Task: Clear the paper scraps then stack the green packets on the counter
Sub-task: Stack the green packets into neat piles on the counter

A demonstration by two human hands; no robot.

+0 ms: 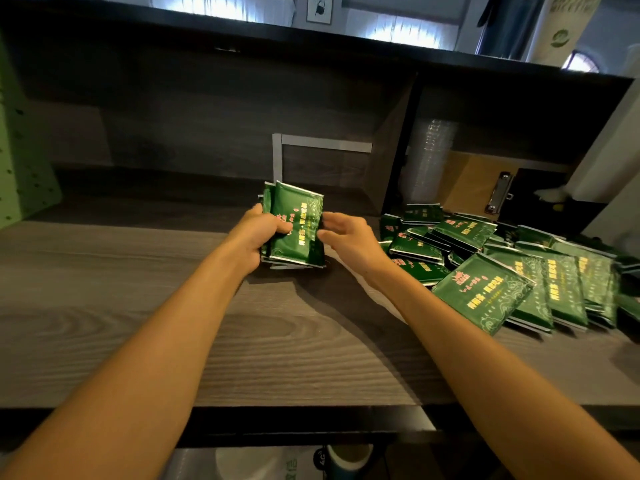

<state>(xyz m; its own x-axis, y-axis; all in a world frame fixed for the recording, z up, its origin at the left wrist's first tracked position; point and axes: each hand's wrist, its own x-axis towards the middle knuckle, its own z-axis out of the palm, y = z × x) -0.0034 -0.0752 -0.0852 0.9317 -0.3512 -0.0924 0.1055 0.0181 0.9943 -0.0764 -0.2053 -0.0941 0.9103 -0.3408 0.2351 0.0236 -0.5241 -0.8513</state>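
Your left hand grips the upright bundle of green packets on the counter, its rear packets mostly hidden; your right hand meets its right edge, pinching or merely touching you cannot tell; the loose pile at right is cut off.

Two bare hands are showing: left hand, right hand. One upright bundle of glossy green foil packets is standing between them, several thick, exact number hidden. One loose heap of green packets is lying rightward, well over a dozen. One brown clipboard and one column of clear plastic cups are sitting behind.
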